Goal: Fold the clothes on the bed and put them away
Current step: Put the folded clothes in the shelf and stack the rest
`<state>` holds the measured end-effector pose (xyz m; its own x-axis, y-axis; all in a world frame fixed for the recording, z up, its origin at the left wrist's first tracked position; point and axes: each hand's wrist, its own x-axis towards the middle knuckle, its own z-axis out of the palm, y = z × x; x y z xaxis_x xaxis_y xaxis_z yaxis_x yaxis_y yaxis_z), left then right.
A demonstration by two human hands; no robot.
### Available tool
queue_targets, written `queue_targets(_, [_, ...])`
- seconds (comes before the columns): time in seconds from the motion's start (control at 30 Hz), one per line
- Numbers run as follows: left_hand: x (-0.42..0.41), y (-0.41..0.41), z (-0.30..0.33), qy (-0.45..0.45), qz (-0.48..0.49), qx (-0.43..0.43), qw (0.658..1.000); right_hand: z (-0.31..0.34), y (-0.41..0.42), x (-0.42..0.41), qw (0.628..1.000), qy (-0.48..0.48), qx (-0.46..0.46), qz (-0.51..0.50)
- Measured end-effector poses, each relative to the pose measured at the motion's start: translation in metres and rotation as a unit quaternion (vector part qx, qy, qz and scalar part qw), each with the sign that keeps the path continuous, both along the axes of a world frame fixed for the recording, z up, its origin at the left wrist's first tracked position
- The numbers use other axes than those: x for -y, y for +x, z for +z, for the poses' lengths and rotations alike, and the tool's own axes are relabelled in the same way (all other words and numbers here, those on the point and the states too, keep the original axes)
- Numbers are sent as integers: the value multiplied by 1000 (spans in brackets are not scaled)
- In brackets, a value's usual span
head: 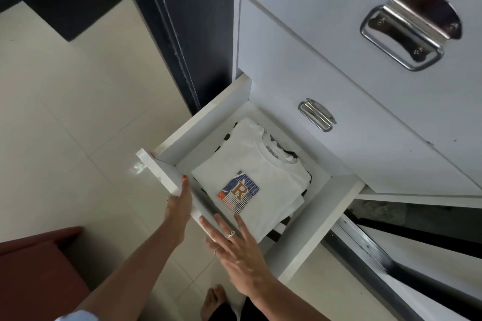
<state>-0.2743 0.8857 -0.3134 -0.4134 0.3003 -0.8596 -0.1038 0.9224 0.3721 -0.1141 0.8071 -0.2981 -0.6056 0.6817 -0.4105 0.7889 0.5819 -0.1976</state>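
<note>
big white cabinet (365, 34) fills the right and far side, with two shut drawer fronts up top, each with a chrome handle (409, 28). under those the bottom drawer (198, 122) is pulled out over the pale tiled floor (65, 112). inside it sits a folded white t-shirt (263, 180), collar toward the cabinet, with a little orange "r" patch on the chest, lying on top of a pile where some black-and-white striped fabric peeks out at the edges. a reddish-brown piece of furniture (36, 268) sits at the near left.

left hand (180, 203) is on the drawer's front panel, thumb hooked over the top edge and fingers down the outside, so it's gripping the panel, just left of the shirt. right hand (234, 247) is flat with fingers spread, holding nothing, fingertips reaching the near edge of the shirt, can't tell if they touch it. a bare foot (212, 302) shows at the bottom.
</note>
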Motion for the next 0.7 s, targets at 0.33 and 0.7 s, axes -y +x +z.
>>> queue_targets(0.33, [-62,68,32,100,-28,85,991,4,60,-69,984,62,159,47])
queue_targets(0.7, [-146,174,64,149,-181,226,946,27,153,-180,847,170,457,210])
